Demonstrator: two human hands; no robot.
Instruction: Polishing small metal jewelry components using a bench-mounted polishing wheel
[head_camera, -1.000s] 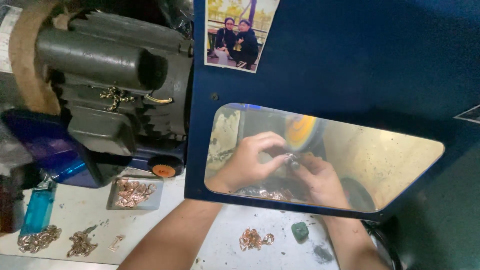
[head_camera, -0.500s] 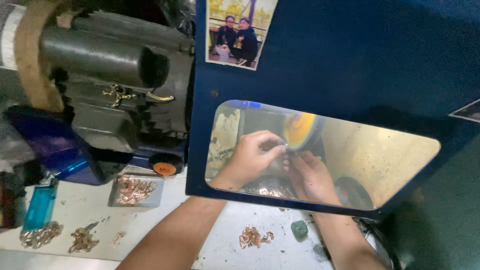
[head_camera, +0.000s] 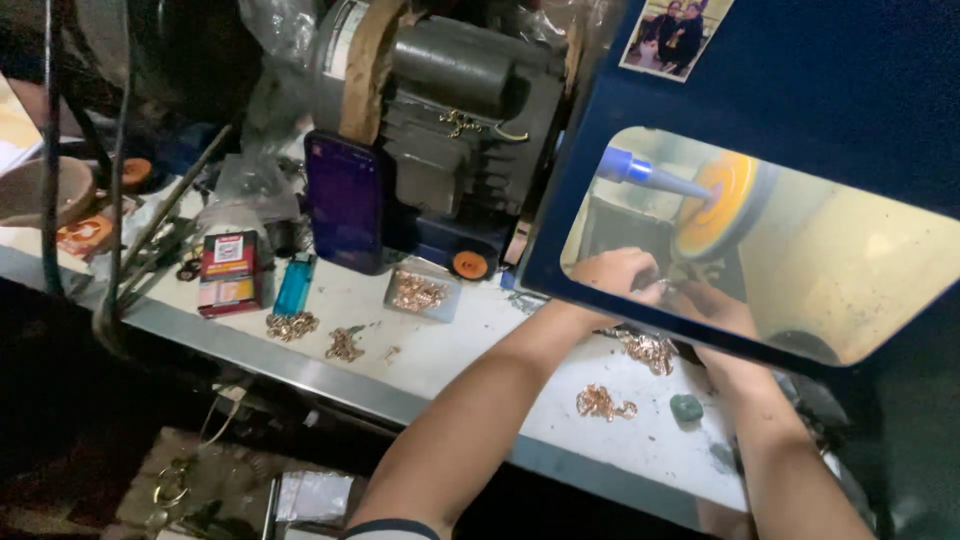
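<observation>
Reaching behind a blue guard panel (head_camera: 800, 90) w/ a clear, scuffed window, both hands meet just below an orange buffing wheel (head_camera: 722, 205). Left hand (head_camera: 615, 272) is curled narrow, fingers bunched; right hand (head_camera: 712, 305) sits touching it, fingers also drawn in. They seem to pinch a small metal piece (head_camera: 672, 285) between them, but it's too small & blurred thru the hazy window to tell what it is, or which hand actually grips it. Wheel is a round disc, soft-looking, w/ a blue cone-tipped spindle (head_camera: 645, 172) pointing at its centre.

Panel blocks direct view of the hands; only the window shows them.

Bench top (head_camera: 450, 350) is pale, smooth, w/ a metal front edge. On it: loose coppery chain bits (head_camera: 603, 403) near left forearm, another heap (head_camera: 650, 350) just under the panel edge, a small green lump (head_camera: 686, 407) beside right wrist. Further left, a shallow grey tray (head_camera: 422, 292) of same coppery bits, two more small piles (head_camera: 292, 325), a blue lighter (head_camera: 295, 284), red box (head_camera: 228, 272). Dark phone (head_camera: 347, 200) leans upright against a grey cast motor (head_camera: 460, 110) w/ a tan belt. A photo (head_camera: 675, 35) is stuck at panel's top.
</observation>
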